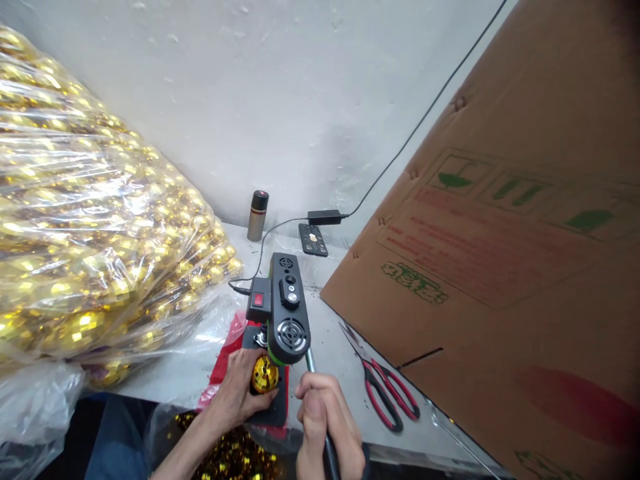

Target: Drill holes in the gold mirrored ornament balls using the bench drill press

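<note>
A small gold mirrored ball [265,375] sits on the dark base of a black machine [290,307], under its front end. My left hand [243,387] is closed round the ball's left and near sides, thumb and fingers against it. My right hand [327,423] is wrapped round the dark grip of a metal lever [311,361] at the machine's right side. Red material [221,370] lies beneath the base. The machine carries a side box with a red switch [258,299].
Bagged gold balls [100,220] fill the left. A large cardboard box [500,233] leans at right, beside red-handled scissors [385,393]. Behind the machine are a flask [257,216], a phone [313,240] and a power adapter [325,217]. Gold pieces [235,457] lie below the table edge.
</note>
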